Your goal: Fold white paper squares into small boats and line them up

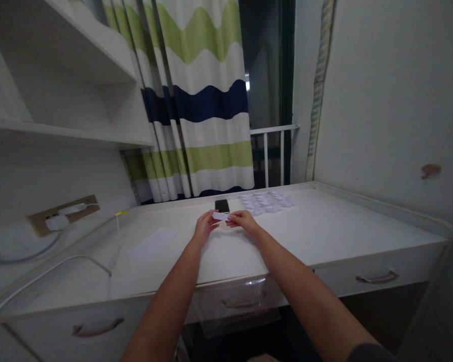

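My left hand [205,226] and my right hand [243,222] hover close together over the white desk [324,236], pinching a small white paper slip [221,216] between them from either side. Just beyond the fingertips lies a black smartphone [222,205], face up and not touched by either hand. Further right, many small white paper pieces [266,202] are spread in a loose layer near the back edge. A flat white paper sheet [153,244] rests to the left of my left hand.
White shelves [60,125] overhang the desk's left side, and a wall socket panel [62,216] with plugged-in cables sits below them. A wall bounds the right side. A striped curtain [207,100] hangs behind the desk. Drawers with metal handles line the front.
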`<state>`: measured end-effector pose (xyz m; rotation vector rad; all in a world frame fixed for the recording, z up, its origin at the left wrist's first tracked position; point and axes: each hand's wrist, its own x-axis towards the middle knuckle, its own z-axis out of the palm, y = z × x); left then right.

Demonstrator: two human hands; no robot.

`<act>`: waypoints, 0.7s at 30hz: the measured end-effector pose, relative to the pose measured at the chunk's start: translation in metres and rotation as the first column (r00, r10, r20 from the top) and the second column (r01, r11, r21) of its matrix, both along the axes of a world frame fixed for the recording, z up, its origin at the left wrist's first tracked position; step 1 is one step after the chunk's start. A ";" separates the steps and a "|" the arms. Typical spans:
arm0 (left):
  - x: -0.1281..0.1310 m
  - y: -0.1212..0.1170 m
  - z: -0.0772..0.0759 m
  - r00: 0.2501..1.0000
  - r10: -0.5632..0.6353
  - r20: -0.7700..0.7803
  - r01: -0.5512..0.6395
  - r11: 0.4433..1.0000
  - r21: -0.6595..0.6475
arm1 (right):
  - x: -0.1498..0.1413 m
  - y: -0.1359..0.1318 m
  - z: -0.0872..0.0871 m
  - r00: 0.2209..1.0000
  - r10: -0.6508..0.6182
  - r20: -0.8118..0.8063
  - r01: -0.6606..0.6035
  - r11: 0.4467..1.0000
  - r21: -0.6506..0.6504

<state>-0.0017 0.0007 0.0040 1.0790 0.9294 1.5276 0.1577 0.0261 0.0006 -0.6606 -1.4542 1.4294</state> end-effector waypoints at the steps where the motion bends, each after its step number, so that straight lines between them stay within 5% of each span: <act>1: 0.000 0.000 -0.001 1.000 -0.011 -0.008 0.011 1.000 -0.004 | 0.000 0.002 -0.001 1.000 -0.009 0.001 0.009 1.000 0.012; 9: 0.005 -0.002 -0.003 0.994 -0.094 0.059 0.093 0.996 0.008 | -0.001 0.004 -0.003 0.999 -0.032 0.024 0.027 0.982 0.188; 21: 0.009 -0.005 -0.004 0.990 -0.124 -0.065 0.128 0.989 0.076 | -0.002 0.004 -0.005 0.994 -0.067 0.090 0.044 0.971 0.234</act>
